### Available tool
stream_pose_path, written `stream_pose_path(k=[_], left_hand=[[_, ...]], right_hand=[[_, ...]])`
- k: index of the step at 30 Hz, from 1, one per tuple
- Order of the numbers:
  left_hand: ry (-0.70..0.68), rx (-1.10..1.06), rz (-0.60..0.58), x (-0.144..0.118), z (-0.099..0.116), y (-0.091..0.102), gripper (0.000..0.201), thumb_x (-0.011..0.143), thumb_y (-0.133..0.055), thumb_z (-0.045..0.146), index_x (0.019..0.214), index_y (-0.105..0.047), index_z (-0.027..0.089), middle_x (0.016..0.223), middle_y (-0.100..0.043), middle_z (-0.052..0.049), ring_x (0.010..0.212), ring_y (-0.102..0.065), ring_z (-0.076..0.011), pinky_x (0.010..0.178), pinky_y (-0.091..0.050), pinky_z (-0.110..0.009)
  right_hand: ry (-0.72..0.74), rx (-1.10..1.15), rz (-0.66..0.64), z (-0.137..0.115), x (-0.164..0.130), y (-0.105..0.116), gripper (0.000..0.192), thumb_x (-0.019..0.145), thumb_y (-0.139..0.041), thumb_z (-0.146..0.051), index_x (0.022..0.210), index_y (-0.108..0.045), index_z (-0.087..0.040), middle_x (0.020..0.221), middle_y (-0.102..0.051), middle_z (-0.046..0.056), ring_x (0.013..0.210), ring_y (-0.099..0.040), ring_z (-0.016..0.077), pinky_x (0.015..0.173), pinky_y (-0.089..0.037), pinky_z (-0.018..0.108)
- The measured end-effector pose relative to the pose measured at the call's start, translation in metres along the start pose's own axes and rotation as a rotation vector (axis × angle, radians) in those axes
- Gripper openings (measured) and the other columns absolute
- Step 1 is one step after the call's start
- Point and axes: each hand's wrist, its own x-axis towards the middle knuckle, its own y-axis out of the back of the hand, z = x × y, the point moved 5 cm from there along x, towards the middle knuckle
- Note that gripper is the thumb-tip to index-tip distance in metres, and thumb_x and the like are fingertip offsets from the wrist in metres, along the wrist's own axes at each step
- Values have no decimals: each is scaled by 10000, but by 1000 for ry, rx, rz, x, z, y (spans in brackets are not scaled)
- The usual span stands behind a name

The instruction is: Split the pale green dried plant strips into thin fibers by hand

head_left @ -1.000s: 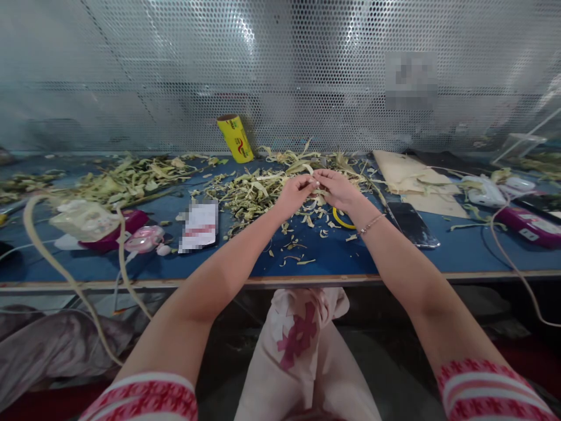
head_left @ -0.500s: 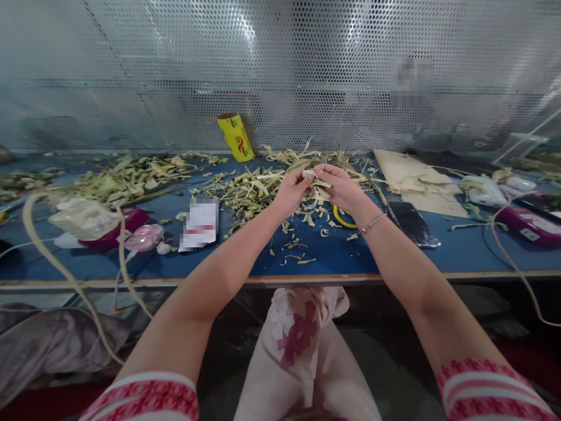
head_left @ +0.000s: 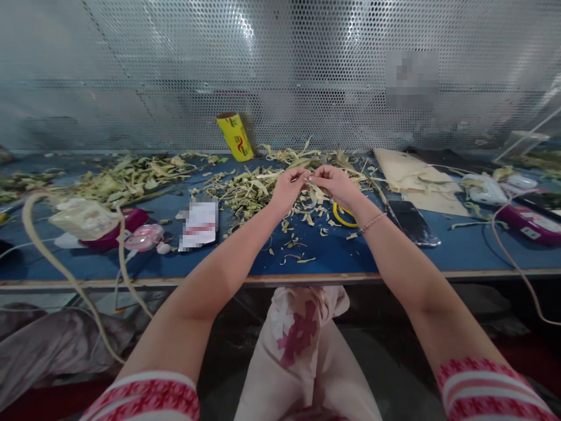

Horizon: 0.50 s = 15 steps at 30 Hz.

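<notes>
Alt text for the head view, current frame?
A person's left hand and right hand pinch a small pale piece over a blue table strewn with leafy scraps. A yellow tube stands tilted before a perforated panel; a dark phone lies to the right.

I've got dim, cool, fairly flat light on my desk [head_left: 333, 252], glare streaks high on the perforated panel [head_left: 280, 64], deep shadow underneath, soft detail in the leaf scraps [head_left: 249, 193], wide-angle stretch at my sleeves [head_left: 149, 397], pixelated blocks on panel and white packet [head_left: 202, 213].

Yellow tube [head_left: 236, 139], dark-screened phone [head_left: 414, 223]
</notes>
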Motion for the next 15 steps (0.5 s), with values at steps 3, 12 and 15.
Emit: stream_pose_path(k=[3,12,15], left_hand=[[4,16,22,1,-1,2,151,758,-715,293,750,-657,153,683,-620,4,611,-549,-70,629,-475,-207],[77,-103,60,-2,0,2,116,743,-721,196,811,-634,162,715,-629,2,679,-597,-85,750,-520,-254],[141,-208,73,-3,-1,0,163,714,-717,102,834,-622,159,740,-642,3,726,-620,-90,848,-521,-294]], right_hand=[[25,-62,9,1,2,2,399,620,-820,-427,698,-519,-177,534,-487,-63,500,-403,61,492,-294,226],[60,-210,60,2,4,7,204,730,-720,-305,721,-580,-156,601,-537,-28,576,-477,84,572,-390,238],[75,-219,110,3,5,10,155,766,-661,-269,714,-560,-164,595,-519,-37,565,-464,76,565,-385,228]])
